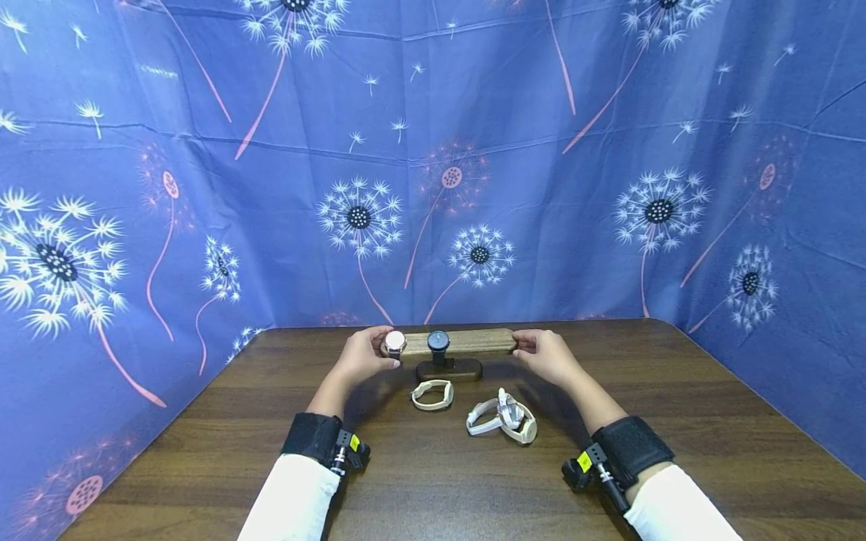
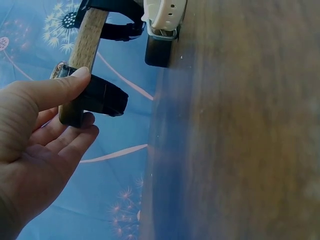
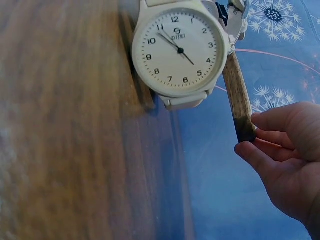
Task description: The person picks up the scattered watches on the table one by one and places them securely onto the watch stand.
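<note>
A wooden watch stand with a long horizontal bar stands toward the back of the table. At the bar's left end is a pale-faced watch on a black strap. My left hand holds this watch, thumb on the strap and fingers round the far side. Beside it, nearer the middle, a black watch hangs round the bar. My right hand pinches the bar's dark right end between thumb and fingers.
In front of the stand's dark base lies a cream watch, strap looped. To its right, several white watches lie together. Behind the wooden table hangs a blue dandelion-print cloth.
</note>
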### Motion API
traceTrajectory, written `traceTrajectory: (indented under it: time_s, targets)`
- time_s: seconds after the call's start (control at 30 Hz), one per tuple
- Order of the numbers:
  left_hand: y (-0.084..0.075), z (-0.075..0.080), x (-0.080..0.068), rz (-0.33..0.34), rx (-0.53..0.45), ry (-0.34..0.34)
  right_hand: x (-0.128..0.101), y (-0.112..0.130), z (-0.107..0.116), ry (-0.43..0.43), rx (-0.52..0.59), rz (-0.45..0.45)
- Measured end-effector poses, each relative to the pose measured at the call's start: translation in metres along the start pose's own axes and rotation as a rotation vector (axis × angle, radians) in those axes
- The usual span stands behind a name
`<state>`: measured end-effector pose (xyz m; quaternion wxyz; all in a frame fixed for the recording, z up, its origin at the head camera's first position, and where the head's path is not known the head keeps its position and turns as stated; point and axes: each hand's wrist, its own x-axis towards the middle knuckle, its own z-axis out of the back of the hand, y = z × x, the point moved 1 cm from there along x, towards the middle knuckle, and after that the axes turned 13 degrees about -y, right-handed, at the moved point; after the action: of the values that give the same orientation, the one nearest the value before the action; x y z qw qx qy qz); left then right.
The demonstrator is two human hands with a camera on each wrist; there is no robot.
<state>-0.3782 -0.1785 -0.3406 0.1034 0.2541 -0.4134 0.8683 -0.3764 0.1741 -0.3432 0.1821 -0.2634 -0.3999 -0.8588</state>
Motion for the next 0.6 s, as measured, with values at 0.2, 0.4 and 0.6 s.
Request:
traceTrajectory:
  time_s: [0.2,0.4,0.6]
  targets:
    - [-0.003,-0.004,0.003,-0.023,0.031,0.017,0.000,-0.001,-0.001,0.008,-0.003,-0.010]
    - [-0.005,-0.009,0.007,-0.022,0.034,0.036,-0.001,0.001,0.000,0.010,0.003,-0.004]
    - [-0.008,-0.014,0.008,-0.076,0.027,0.040,-0.001,0.002,0.001,0.010,-0.001,0.000]
